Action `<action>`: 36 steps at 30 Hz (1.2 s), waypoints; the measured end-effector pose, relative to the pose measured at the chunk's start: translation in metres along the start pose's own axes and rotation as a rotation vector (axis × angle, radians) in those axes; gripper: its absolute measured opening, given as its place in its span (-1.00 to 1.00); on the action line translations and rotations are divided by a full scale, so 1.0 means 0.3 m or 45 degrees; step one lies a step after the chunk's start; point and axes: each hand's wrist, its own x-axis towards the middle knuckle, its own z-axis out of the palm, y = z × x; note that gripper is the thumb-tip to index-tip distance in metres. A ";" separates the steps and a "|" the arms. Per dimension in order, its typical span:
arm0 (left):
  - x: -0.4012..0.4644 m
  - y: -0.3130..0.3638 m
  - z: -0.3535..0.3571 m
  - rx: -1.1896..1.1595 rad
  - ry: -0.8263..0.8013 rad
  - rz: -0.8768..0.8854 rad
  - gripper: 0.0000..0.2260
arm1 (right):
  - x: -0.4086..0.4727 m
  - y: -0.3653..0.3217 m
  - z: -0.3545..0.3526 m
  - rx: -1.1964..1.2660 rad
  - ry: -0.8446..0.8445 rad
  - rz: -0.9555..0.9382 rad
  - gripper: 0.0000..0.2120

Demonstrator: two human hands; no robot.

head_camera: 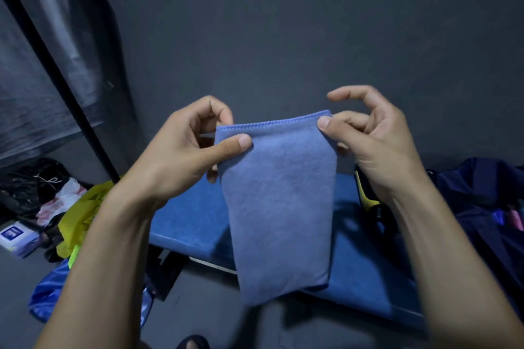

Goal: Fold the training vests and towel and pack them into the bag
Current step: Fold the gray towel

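A blue towel (280,207) hangs folded in a narrow strip in front of me, its stitched edge on top. My left hand (195,150) pinches its top left corner between thumb and fingers. My right hand (365,139) pinches the top right corner with thumb and a finger, the other fingers curled above. A dark navy bag (482,195) lies at the right on the bench. A yellow and black item (368,201) shows behind my right wrist; whether it is a vest I cannot tell.
A blue padded bench (192,224) stands below the towel against a dark wall. On the floor at the left lie a yellow plastic bag (79,221), a blue shiny bag (48,292), a small box (14,235) and dark clutter.
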 end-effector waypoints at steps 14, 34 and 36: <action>0.193 -0.467 0.027 1.058 0.124 -0.414 -0.53 | 0.146 0.510 0.071 -0.369 0.029 0.400 -0.43; -0.248 -0.617 0.160 1.353 -0.676 0.226 -0.63 | -0.329 0.637 -0.016 -1.322 -0.913 0.051 -0.16; -0.257 -0.616 0.147 1.292 -0.581 0.246 -0.73 | -0.332 0.632 -0.027 -1.306 -0.918 0.029 -0.17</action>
